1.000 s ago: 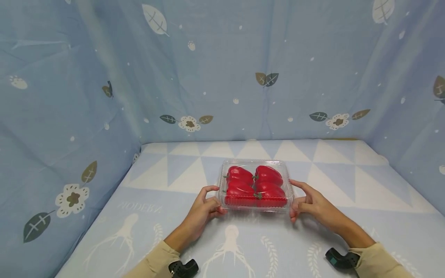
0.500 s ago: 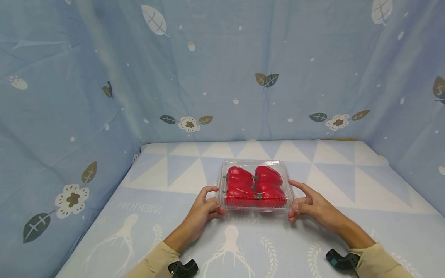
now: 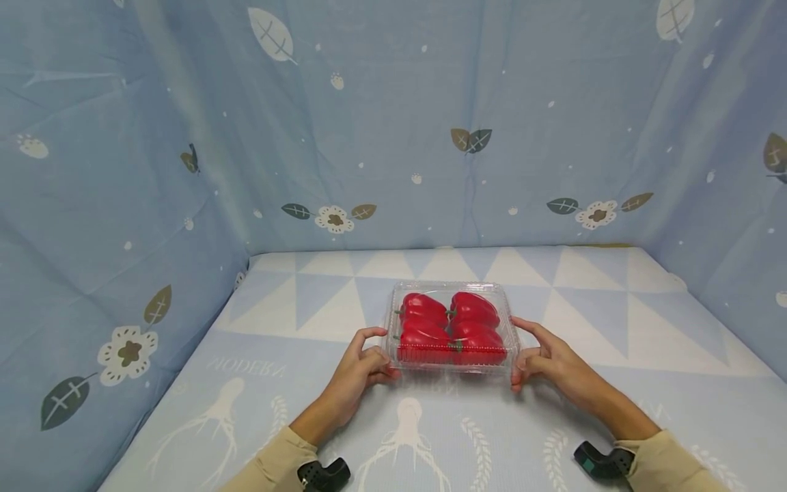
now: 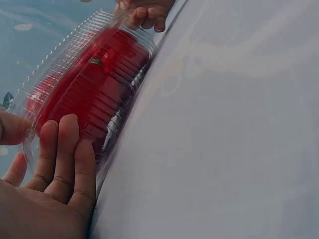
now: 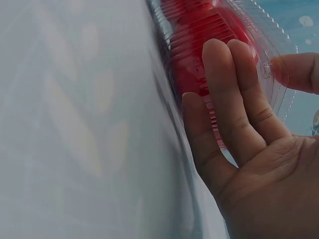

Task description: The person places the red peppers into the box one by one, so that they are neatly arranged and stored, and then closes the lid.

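A clear plastic clamshell box (image 3: pixel 453 372) rests on the cloth-covered table, its lid down. Several red bell peppers (image 3: pixel 424 339) with green stems lie inside it. My left hand (image 3: pixel 353 379) holds the box at its near left corner, index fingertip at the left side and lower fingers against the wall. At the near right corner my right hand (image 3: pixel 562 369) grips the box likewise. In the right wrist view a digit touches the lid's rim, while other fingers (image 5: pixel 219 64) lie along the ribbed wall. The left wrist view shows the left fingers (image 4: pixel 67 144) against the wall.
A blue and white patterned cloth (image 3: pixel 258 403) covers the table. Blue curtains (image 3: pixel 393 102) with leaf and flower prints stand behind the table and at both sides. A black wrist device (image 3: pixel 324 475) is on the left arm and another (image 3: pixel 602 459) on the right.
Hardly anything differs. The right fingertips shift very slightly at the box's corner; the box, the peppers and the left hand stay in place.
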A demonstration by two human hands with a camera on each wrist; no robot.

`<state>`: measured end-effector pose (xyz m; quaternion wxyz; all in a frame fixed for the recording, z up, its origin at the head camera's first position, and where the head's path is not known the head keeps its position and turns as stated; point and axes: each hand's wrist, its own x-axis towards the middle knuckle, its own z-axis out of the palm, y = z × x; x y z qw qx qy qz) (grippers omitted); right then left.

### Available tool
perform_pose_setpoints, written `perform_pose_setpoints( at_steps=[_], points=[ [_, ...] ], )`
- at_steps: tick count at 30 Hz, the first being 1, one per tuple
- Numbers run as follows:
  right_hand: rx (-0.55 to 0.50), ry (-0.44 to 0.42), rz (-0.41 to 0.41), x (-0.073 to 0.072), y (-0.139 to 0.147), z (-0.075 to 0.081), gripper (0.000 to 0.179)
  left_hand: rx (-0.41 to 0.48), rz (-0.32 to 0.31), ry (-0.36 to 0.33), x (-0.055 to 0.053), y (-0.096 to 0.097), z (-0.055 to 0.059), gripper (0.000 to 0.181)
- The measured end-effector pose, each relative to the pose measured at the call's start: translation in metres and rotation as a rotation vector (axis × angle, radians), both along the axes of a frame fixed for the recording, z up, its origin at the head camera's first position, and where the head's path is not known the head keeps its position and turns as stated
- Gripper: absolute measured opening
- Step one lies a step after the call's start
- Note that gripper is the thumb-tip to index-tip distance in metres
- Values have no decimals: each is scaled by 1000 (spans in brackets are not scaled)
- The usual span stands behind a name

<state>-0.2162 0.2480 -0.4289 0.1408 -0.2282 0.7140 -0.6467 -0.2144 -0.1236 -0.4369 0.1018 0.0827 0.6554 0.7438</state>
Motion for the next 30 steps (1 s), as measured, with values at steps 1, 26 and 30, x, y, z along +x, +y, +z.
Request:
perform_pose_setpoints(
  at_steps=[1,26,30],
  points=[
    [5,1,-1,0,0,0,72,-1,2,0,0,0,0,51],
    [12,-41,-102,2,-7,1,72,-9,12,-10,-2,1,0,51],
    [3,-35,-71,1,-4,0,71,-10,8,-7,-1,1,0,50]
  ],
)
